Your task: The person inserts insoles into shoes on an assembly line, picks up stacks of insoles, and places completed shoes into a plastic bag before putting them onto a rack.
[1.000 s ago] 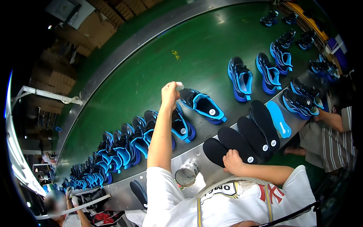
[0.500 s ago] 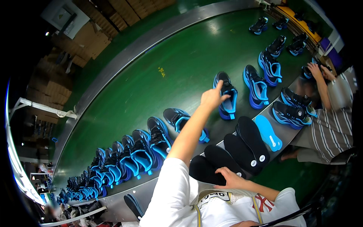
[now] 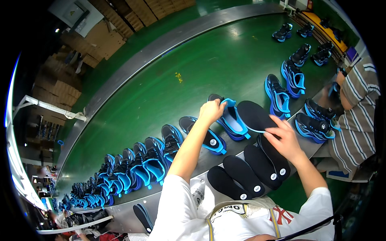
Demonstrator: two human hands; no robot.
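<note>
My left hand [image 3: 212,111] is closed on the upper of a black-and-blue sneaker [image 3: 233,122], whose opening faces me. Its pale inside shows. Pinched in my right hand [image 3: 284,138] is a black insole [image 3: 254,114] with a thin blue edge, held just right of that sneaker. Left of my left hand, another sneaker [image 3: 219,148] has a black insole with a round white sticker at its heel. Several black insoles [image 3: 237,170] lie in a row on the metal ledge in front of me.
A long line of sneakers [image 3: 138,162] runs left along the green conveyor belt [image 3: 161,92]. More sneakers [image 3: 276,94] stand to the right, and a pair [image 3: 311,126] rests on the ledge beside a co-worker in a striped shirt [image 3: 352,128]. Insoles [image 3: 142,217] lie at lower left.
My left hand has closed on the sneaker, which has shifted left. My right hand has risen from the ledge with an insole. The blue-side-up insole has gone from the ledge.
</note>
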